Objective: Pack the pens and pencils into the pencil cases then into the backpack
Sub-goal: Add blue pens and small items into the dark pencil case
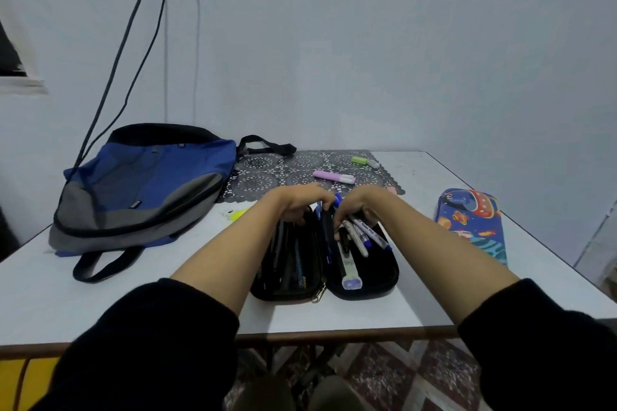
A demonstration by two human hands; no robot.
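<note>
head view: black pencil case open near desk's front edge, part-filled; left hand curls on its far rim, right hand grips markers. purple highlighter, yellow highlighter loose; backpack at left edge.

7 o'clock: left sleeve, black, plain, soft matte cloth, cuff edge ending near elbow. 5 o'clock: right sleeve, same black cloth, same plain cuff. Both forearms uncovered from cuff to wrist. Toward 12 o'clock: left hand, right hand, both bare. 6 o'clock: trousers, dull olive-grey, blurred.
</note>
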